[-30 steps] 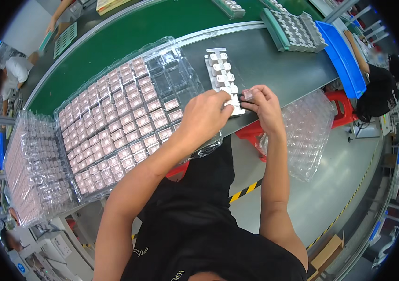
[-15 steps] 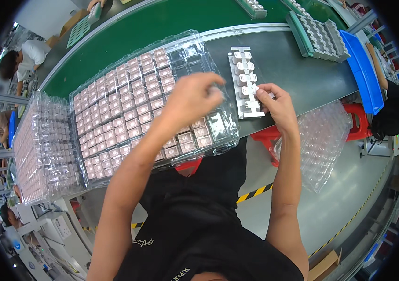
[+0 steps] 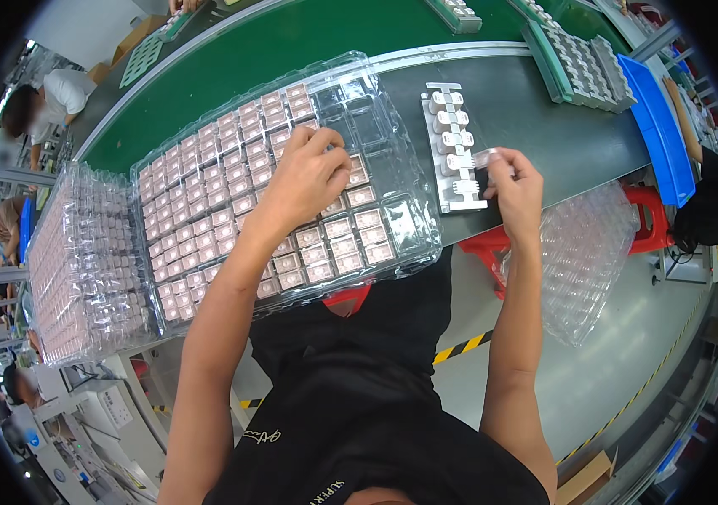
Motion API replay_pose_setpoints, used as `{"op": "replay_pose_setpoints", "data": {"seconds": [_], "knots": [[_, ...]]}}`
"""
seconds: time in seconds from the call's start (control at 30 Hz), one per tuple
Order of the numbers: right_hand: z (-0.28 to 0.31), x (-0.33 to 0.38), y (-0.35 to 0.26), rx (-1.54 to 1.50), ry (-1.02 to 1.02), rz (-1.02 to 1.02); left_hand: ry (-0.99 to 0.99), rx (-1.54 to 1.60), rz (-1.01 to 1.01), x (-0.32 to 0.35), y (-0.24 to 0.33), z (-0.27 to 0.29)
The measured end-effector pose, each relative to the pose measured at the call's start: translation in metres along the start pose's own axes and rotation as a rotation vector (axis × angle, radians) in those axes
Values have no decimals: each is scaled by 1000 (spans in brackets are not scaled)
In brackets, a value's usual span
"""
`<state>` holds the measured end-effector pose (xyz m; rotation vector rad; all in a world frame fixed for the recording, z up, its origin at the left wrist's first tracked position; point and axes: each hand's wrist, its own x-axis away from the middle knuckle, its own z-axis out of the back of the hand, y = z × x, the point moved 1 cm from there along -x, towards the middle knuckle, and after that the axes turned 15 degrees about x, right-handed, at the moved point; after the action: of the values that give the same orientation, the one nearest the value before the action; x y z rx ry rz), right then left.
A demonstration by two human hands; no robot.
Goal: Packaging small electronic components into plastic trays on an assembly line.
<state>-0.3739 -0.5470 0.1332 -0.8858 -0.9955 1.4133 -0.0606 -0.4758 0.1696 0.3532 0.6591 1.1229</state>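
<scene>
Both half-curled — left hand [image 3: 310, 172] over the tray [image 3: 403, 220], grip unclear; right hand [image 3: 517, 183] pinching a clear piece [image 3: 484, 157] at the rack's [image 3: 464, 204] three o'clock.

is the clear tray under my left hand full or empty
The tray is partly full: pink pieces fill most of it, but several cells near its right end are bare; the left hand hides some.

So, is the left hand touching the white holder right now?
Apart. The head view shows the left hand over the clear tray, with part of that tray and dark tabletop between it and the white holder.
</scene>
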Motion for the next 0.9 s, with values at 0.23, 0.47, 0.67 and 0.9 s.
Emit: {"op": "replay_pose_setpoints", "data": {"seconds": [0.23,0.47,0.67,0.9], "knots": [[-10,3,-54,-95,14,160,13,10,35,4,-3,0],[-89,-25,-105,519,-73,838,172,133,154,6,-12,11],[-146,-53,-110,955,-252,1223,256,117,278,17,-18,26],[-149,-66,-110,756,-504,978,287,73,271,14,-31,26]]}}
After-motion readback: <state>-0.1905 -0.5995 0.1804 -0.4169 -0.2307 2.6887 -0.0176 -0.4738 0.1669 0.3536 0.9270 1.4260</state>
